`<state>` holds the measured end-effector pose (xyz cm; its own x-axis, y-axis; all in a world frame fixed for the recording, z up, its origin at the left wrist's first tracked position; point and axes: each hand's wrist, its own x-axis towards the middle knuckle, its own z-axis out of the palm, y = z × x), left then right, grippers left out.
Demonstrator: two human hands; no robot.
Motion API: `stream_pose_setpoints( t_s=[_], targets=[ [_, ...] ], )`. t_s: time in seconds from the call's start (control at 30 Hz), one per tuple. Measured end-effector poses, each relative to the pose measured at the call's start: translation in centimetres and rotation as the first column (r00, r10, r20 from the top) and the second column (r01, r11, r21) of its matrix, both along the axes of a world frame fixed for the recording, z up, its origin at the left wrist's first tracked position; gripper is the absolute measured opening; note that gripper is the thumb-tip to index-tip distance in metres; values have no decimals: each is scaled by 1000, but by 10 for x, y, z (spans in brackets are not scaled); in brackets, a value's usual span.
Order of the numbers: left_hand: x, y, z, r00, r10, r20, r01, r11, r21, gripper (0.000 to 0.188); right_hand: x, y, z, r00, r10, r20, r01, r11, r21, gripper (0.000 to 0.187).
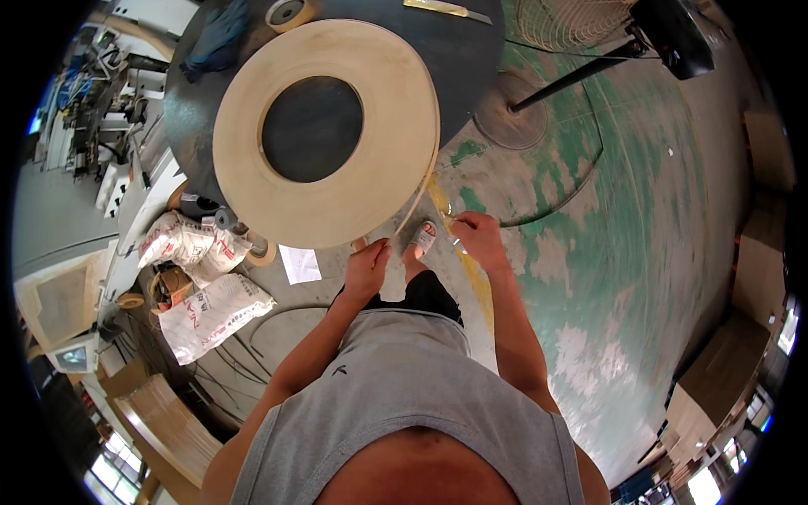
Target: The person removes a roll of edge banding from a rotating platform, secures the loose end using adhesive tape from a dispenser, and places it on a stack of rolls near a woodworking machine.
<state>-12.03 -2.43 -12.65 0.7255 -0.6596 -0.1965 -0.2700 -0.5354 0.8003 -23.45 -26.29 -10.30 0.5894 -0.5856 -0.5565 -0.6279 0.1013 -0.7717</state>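
Note:
A large flat beige roll of banding (396,126) lies on a dark round table (475,76), its near edge overhanging toward me. From the roll's right side a narrow strip (418,198) runs down to my left hand (367,269), whose fingers are closed on it just below the roll. Out to the right, my right hand (478,238) is held apart from the roll with thumb and fingers pinched together. Something small and pale shows by its fingertips, too small to name.
On the table's far side are blue gloves (217,40), a roll of tape (289,13) and a yellow-handled knife (446,10). A fan stand (510,109) and its cable are on the floor to the right. White sacks (215,316) and a paper sheet (300,264) lie left.

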Motion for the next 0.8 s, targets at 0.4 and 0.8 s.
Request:
stream_pose_setpoints(
  t_s=[0.4, 0.8],
  targets=[
    [19, 45, 73, 922, 65, 383, -91, 995, 51, 11, 31, 53, 30, 974, 209, 88, -214, 975, 53, 24],
    [63, 66, 98, 819, 70, 569, -91, 996, 9, 13, 35, 94, 19, 991, -45, 127, 26, 988, 150, 19]
  ],
)
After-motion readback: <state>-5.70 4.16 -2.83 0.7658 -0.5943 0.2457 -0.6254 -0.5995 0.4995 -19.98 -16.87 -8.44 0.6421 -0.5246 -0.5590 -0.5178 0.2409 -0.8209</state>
